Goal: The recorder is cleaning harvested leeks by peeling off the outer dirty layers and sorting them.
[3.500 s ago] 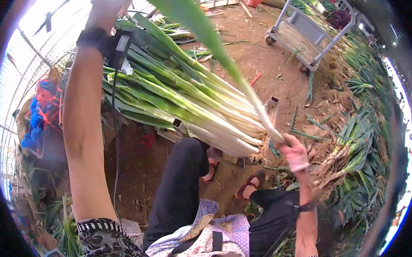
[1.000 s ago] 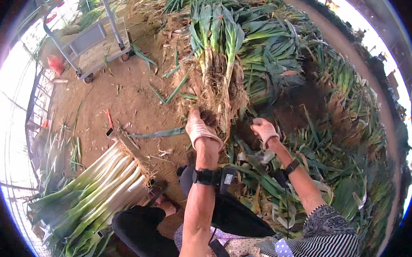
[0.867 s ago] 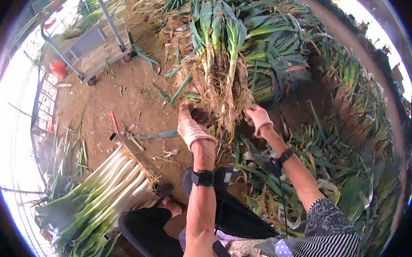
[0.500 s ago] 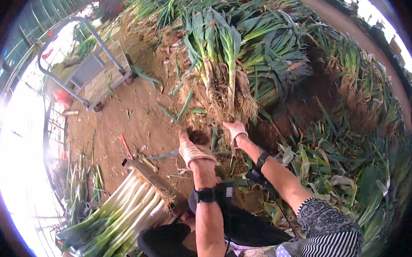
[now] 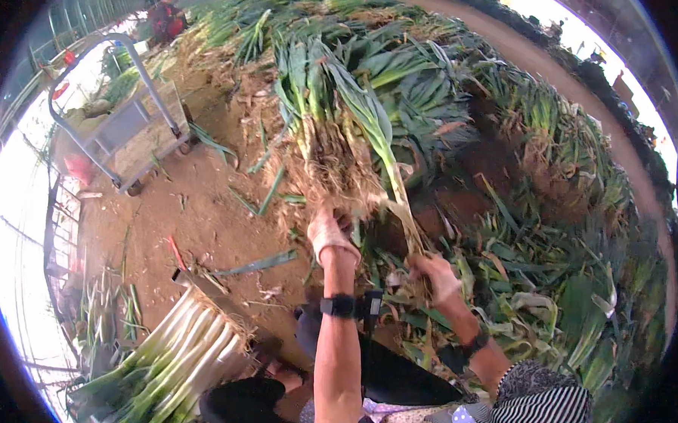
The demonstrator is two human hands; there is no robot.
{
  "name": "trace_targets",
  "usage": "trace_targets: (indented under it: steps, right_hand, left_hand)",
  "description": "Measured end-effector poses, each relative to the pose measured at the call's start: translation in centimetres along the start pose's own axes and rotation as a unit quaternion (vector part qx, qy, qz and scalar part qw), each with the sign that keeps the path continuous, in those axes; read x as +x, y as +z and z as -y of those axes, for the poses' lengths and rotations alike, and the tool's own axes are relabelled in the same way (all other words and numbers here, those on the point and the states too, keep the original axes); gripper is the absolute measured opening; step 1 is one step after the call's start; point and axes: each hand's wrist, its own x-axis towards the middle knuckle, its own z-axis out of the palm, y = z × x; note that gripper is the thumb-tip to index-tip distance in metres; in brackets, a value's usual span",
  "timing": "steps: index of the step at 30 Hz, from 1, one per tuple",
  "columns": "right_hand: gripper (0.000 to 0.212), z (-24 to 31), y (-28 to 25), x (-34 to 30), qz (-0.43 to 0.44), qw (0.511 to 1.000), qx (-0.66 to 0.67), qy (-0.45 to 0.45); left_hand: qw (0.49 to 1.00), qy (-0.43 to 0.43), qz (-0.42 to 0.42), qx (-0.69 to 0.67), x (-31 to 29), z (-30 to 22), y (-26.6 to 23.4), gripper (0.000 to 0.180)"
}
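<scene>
My right hand [image 5: 436, 277], in a pale glove and slightly blurred, is closed on the root end of a leek [image 5: 386, 145]. That leek slants up and to the left, its green leaves still lying over the heap. My left hand [image 5: 331, 233], also in a pale glove, reaches up to the hanging roots at the near edge of the leek pile [image 5: 311, 99]. Its fingers look curled; the roots and the hand itself hide whatever is in them. Dry, brown outer leaves and soil cling to the piled leeks.
Trimmed leeks [image 5: 182, 347] with white stems lie at lower left, roots against a board [image 5: 214, 292]. A platform cart [image 5: 135, 137] stands at far left. Loose leaves [image 5: 523, 279] cover the ground at right. More leeks [image 5: 539, 119] lie in a row beyond.
My right hand has drawn back toward me and to the right, pulling one leek's root end away from the pile. My left hand has shifted right, up against the roots.
</scene>
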Motion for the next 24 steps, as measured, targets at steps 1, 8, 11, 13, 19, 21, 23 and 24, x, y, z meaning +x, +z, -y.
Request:
trace_targets:
  steps: [1,8,11,13,19,21,23,24]
  right_hand:
    - [0.020,-0.4,-1.3,-2.4,0.001,0.997,-0.036,-0.068]
    - [0.037,5.9,-8.9,-9.9,0.126,0.904,0.124,0.390]
    - [0.045,5.4,-10.5,-13.9,0.105,0.911,0.131,0.378]
    - [0.053,5.6,-11.4,-14.7,0.101,0.879,0.132,0.447]
    - [0.051,5.9,-10.6,-15.4,0.124,0.870,0.062,0.474]
    - [0.050,5.2,-9.5,-15.5,0.133,0.856,0.006,0.500]
    - [0.047,3.6,-8.0,-15.1,0.089,0.865,0.015,0.493]
    - [0.047,2.8,-7.1,-14.3,0.096,0.867,0.017,0.489]
  left_hand:
    - [1.000,-0.005,0.004,0.023,-0.8,1.1,1.1,0.026]
    - [0.954,-0.144,0.228,0.134,0.7,10.0,3.6,0.034]
    - [0.940,-0.164,0.298,0.011,-1.0,12.6,4.6,0.027]
    - [0.939,-0.151,0.308,0.017,-2.5,13.4,4.7,0.027]
    - [0.939,-0.035,0.315,0.130,-3.5,13.2,4.0,0.033]
    - [0.774,0.291,0.266,0.496,-4.4,12.7,4.5,0.036]
    - [0.533,0.398,0.277,0.694,-7.1,13.5,4.4,0.030]
    - [0.456,0.399,0.303,0.735,-7.5,14.7,3.9,0.028]
